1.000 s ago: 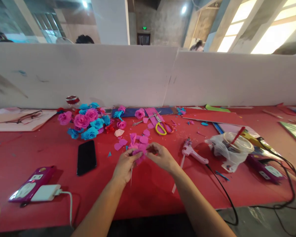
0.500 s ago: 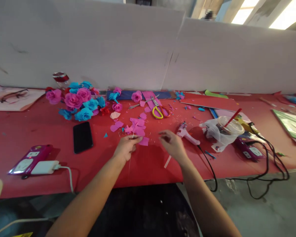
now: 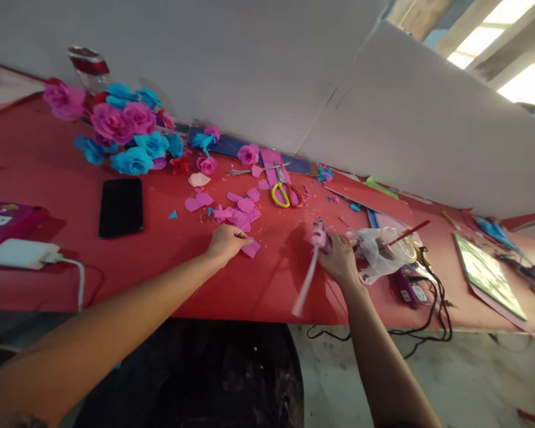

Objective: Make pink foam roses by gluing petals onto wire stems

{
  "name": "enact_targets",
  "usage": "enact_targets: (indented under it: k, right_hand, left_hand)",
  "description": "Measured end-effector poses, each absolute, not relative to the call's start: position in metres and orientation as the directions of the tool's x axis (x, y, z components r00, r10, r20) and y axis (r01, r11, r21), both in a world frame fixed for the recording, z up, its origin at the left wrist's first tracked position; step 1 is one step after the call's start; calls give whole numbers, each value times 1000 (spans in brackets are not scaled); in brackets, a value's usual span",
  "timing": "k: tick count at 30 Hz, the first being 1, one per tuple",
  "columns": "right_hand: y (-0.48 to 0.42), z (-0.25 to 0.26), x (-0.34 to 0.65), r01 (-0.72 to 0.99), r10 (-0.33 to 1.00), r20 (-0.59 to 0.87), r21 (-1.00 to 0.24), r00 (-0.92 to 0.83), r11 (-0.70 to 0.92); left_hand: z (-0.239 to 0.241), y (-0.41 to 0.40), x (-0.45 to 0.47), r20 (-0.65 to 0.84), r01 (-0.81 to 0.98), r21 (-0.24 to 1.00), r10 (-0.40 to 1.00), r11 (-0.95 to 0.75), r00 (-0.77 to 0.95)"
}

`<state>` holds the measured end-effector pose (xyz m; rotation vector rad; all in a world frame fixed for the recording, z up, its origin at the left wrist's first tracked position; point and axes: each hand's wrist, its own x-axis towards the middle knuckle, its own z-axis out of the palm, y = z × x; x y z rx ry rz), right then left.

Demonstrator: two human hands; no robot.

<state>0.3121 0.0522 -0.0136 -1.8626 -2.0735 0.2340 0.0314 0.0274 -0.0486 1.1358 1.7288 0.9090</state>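
Right hand has moved onto the pink glue gun, its grip wrapped around it; left hand pinches a thin wire, fingertips closed.

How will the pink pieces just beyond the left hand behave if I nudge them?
The pink pieces will probably be very light and floppy, since they look like thin paper. Several overlap, so a push might drag neighbours along. Lying mostly flat, they seem more apt to slide or crumple than roll.
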Motion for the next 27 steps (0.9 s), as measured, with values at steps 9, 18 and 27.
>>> enact_targets:
  k: [9, 18, 27]
  right_hand:
    - [6, 3, 282, 607, 868, -120, -761, -482, 232]
    - [13, 5, 258, 623, 805, -157, -722, -573, 302]
    - [14, -2, 260, 628, 825, -152, -726, -545, 281]
  left_hand:
    - [-56, 26, 28, -170, 347, 910, 967, 229, -192]
    - [-45, 22, 30, -124, 481, 855, 978, 192, -170]
    - [-46, 23, 23, -176, 465, 862, 980, 199, -94]
